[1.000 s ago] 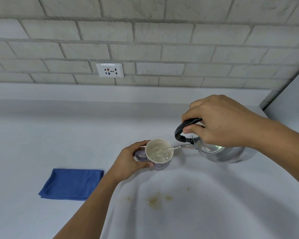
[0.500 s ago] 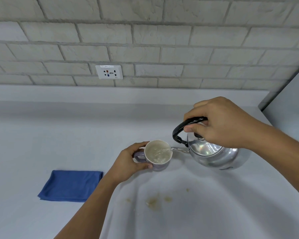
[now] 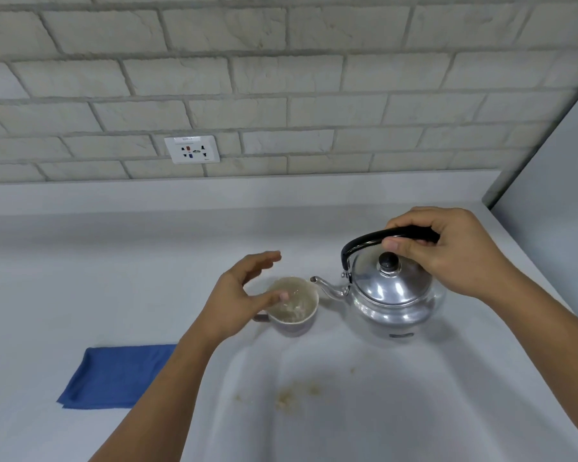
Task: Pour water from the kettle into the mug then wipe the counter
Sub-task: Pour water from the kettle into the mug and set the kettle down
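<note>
A: Where was the kettle [image 3: 392, 296]?

B: Upright on the counter [image 3: 80, 278], just right of the mug [image 3: 294, 308], its spout pointing at the mug's rim. The right hand [image 3: 447, 251] was wrapped around the black handle [image 3: 367, 240] arched over the lid, thumb pressed against the grip.

A: And the mug?

B: Standing on the counter with water in it — pale inside, darker outside. The left hand [image 3: 241, 295] hung over its left side with the fingers spread wide and nothing in them; the thumb reached across the rim, though I couldn't tell whether it touched.

A: Anything to wipe?

B: Brownish spots [image 3: 286, 398] lay on the counter in front of the mug, nearer the person. A folded blue cloth [image 3: 117, 375] rested flat well to the left, partly behind the left forearm.

A: The background?

B: A pale brick wall with a white socket [image 3: 192, 149] — nothing more to note.
</note>
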A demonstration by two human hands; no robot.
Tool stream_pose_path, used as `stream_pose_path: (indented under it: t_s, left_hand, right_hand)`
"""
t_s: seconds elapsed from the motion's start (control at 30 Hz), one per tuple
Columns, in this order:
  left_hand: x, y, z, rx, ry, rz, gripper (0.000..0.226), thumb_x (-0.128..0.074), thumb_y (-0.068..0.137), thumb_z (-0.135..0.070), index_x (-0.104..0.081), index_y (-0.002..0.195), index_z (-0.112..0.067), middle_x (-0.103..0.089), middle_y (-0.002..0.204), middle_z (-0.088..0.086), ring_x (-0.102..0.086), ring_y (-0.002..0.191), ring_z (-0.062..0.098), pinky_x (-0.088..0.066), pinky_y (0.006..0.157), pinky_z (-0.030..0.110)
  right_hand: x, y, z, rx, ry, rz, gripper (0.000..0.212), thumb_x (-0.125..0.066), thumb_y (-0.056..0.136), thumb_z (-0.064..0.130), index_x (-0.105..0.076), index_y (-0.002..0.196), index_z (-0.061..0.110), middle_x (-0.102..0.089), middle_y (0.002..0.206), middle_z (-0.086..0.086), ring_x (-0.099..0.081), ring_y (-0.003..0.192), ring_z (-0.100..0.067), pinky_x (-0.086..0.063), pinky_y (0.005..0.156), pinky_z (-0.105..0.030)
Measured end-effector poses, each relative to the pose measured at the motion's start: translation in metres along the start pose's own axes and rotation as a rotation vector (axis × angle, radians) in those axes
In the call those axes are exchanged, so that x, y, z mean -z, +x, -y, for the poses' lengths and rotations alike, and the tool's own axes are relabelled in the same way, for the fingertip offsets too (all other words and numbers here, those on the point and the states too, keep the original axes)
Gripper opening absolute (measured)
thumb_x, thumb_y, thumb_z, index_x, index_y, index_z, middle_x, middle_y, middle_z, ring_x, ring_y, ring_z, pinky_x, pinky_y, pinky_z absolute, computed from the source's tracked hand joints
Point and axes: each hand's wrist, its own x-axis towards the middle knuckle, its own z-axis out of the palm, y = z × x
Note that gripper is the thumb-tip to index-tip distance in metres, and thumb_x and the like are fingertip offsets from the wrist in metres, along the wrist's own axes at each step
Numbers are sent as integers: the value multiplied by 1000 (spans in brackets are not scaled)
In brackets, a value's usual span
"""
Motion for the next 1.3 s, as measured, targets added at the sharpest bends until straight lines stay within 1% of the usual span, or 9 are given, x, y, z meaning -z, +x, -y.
stream_pose_path:
  t_s: [0.07, 0.17, 0.23, 0.43, 0.67, 0.77, 0.93, 1.07, 1.3]
  left_hand:
    - [-9, 10, -19, -73, 50, 12, 52, -86, 82, -31, -66, 128, -46, -66, 130, -26, -56, 126, -11, -59, 90, 36]
    - [-26, 31, -46, -189, 60, 60, 46, -81, 87, -33, -67, 131, -37, -67, 133, -16, -61, 128, 4, -49, 108, 33]
    - [-37, 45, -62, -234, 65, 101, 47, -80, 89, -32, -67, 133, -32, -67, 136, -13, -63, 127, 9, -48, 111, 32]
    - [-59, 86, -89, -275, 36, 145, 43, -83, 86, -21, -72, 127, -27, -76, 123, -12, -71, 115, 9, -53, 104, 26]
    - [-70, 124, -85, -245, 91, 20, 27, -81, 85, -4, -81, 106, -22, -82, 96, -5, -77, 94, 11, -58, 87, 21]
    - [-72, 136, -79, -218, 155, 10, 25, -83, 84, -8, -81, 105, -22, -82, 95, -8, -76, 94, 8, -57, 86, 19]
    - [-76, 154, -69, -162, 245, -9, 27, -85, 83, -12, -80, 99, -33, -81, 94, -16, -73, 89, -6, -47, 76, 1]
    - [-78, 164, -58, -101, 280, 3, 26, -86, 82, -15, -81, 103, -29, -81, 95, -15, -73, 90, -6, -47, 77, 1]
    - [-81, 176, -48, -67, 312, 6, 23, -86, 82, -13, -82, 104, -21, -82, 95, -7, -75, 92, 5, -48, 76, 6]
  right_hand:
    - [3, 4, -5, -7, 21, -26, 8, -83, 80, 23, -78, 86, 25, -74, 79, 11, -66, 73, -7, -47, 68, -13]
    - [5, 11, -12, -24, 50, -64, 9, -84, 79, 26, -78, 85, 24, -74, 78, 11, -65, 69, -4, -46, 66, -12]
    - [5, 18, -15, -22, 65, -79, 10, -85, 79, 26, -77, 85, 23, -74, 77, 9, -65, 66, -4, -47, 64, -13]
    - [8, 42, -26, 11, 75, -108, 9, -83, 81, 28, -77, 87, 24, -75, 79, 11, -68, 72, -6, -51, 67, -17]
    - [4, 68, -49, -34, 170, -139, 7, -81, 82, 28, -76, 85, 32, -77, 81, 6, -69, 71, -4, -50, 64, -12]
    - [3, 77, -59, -62, 172, -122, 7, -80, 83, 27, -76, 86, 33, -78, 87, 4, -71, 79, -10, -52, 67, -12]
    - [1, 95, -80, -100, 78, -35, 9, -73, 89, 23, -77, 95, 28, -74, 81, 16, -64, 74, 2, -45, 69, -12]
    - [-5, 103, -95, -115, 0, 7, 15, -70, 91, 18, -78, 102, 24, -76, 96, 9, -67, 91, -13, -49, 82, -24]
    - [-13, 116, -112, -139, -44, 42, 17, -68, 93, 18, -78, 105, 24, -71, 90, 17, -63, 87, 0, -40, 73, -13]
